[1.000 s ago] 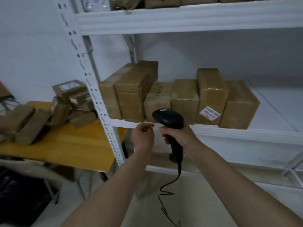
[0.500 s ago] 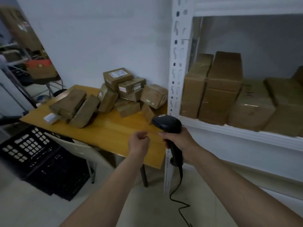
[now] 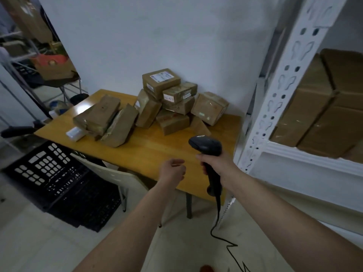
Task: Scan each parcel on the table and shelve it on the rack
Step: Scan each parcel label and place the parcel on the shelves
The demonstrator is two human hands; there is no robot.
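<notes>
The view has been swung from the white metal rack [image 3: 279,99] to the brown taped parcels [image 3: 172,107] heaped on the yellow wooden bench [image 3: 157,146]. The black corded scanner [image 3: 208,154] is gripped by the right hand [image 3: 218,163]; the left hand [image 3: 172,169], loosely curled, holds nothing. Another parcel is probably to be fetched.

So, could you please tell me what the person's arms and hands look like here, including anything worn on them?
Both forearms are bare up to the bottom edge of the frame: no sleeves show. The left hand and right hand wear no gloves, and no watch, ring or wristband is visible.
</notes>
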